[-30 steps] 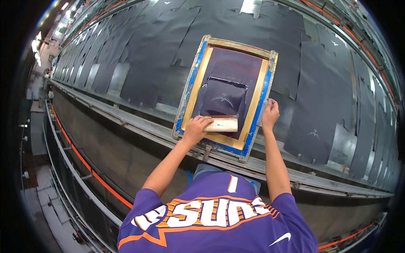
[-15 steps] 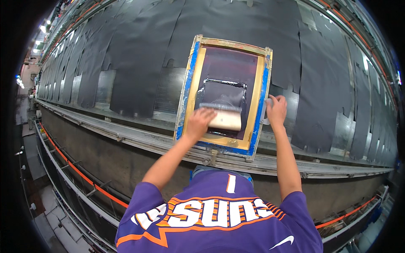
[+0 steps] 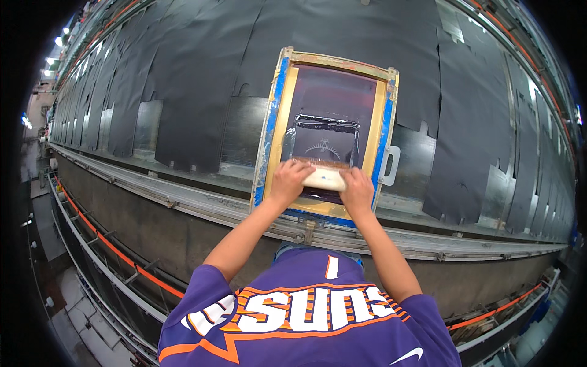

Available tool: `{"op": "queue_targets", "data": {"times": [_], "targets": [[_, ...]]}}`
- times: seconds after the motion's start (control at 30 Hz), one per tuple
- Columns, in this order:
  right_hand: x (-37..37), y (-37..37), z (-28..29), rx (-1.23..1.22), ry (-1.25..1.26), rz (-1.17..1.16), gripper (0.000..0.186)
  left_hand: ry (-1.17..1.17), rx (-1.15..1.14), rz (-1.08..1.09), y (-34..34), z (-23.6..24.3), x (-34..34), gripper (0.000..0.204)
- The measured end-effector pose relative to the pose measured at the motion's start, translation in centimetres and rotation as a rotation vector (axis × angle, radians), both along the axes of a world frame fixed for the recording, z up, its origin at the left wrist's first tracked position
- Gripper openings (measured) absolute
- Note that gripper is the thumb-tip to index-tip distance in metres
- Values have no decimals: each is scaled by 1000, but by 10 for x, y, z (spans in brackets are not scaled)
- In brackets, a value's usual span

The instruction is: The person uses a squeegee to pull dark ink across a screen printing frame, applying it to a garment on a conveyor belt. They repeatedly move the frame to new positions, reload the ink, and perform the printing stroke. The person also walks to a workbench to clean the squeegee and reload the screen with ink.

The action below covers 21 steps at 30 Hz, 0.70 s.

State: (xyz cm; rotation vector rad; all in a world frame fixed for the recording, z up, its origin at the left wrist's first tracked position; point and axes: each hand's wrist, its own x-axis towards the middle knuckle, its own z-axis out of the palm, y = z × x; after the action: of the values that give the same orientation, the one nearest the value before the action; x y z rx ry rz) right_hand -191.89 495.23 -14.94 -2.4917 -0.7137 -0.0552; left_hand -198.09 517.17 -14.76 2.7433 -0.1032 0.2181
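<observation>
Fingers (image 3: 298, 170) above table (image 3: 247, 131), between orange strips (image 3: 162, 284)

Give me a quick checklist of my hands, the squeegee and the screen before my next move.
1. Left hand on the squeegee: ok, gripping its left end.
2. Right hand on the squeegee: ok, at its right end.
3. Squeegee inside the screen frame: ok.
4. Frame's side handle free of hands: ok.
5. Fabric lying flat under the screen: cannot tell, hidden.
</observation>
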Motion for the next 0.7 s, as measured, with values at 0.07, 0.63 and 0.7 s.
{"op": "queue_targets", "data": {"times": [0.07, 0.63, 0.7], "targets": [[8, 2, 10, -45, 9, 54, 28, 83, -50, -9, 8, 3, 4, 40], [-5, -13, 4, -27, 24, 27, 38, 23, -109, 1, -5, 8, -1, 34], [2, -27, 17, 155, 242, 72, 60, 18, -138, 15, -9, 11, -11, 37]]}}
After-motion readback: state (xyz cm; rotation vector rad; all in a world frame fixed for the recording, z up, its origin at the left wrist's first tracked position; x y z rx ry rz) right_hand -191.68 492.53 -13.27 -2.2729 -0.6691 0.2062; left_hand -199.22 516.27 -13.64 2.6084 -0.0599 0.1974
